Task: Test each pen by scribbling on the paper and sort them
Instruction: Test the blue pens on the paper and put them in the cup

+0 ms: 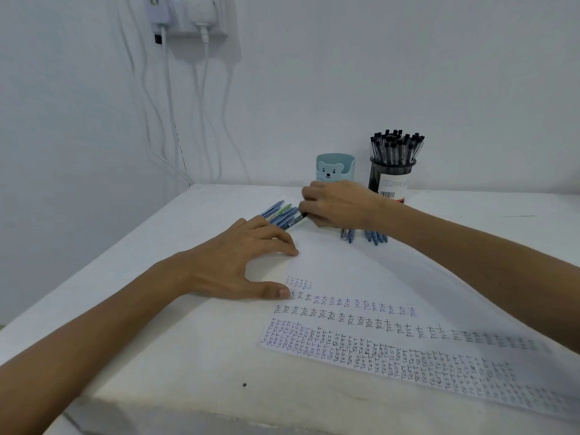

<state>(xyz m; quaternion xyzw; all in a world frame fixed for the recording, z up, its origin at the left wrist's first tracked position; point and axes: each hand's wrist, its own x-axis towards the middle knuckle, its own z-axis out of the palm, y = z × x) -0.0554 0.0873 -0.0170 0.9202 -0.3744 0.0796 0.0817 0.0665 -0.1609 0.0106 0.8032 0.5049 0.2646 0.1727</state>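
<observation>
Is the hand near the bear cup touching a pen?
Touching. The head view shows the right hand with fingers curled round a black-tipped pen, whose end pokes out from the grip.

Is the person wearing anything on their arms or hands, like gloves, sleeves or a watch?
No. The left hand and the right hand are bare: no gloves, rings or watch show. Both forearms are uncovered right to the picture's edge, with no sleeve in view.

A white wall-mounted power strip [188, 25] carries white plug-in chargers [203, 14], and thin white cables [169, 105] hang from it down the white wall [376, 73]. A small dark spot [244, 384] marks the white tabletop [175, 356].
</observation>
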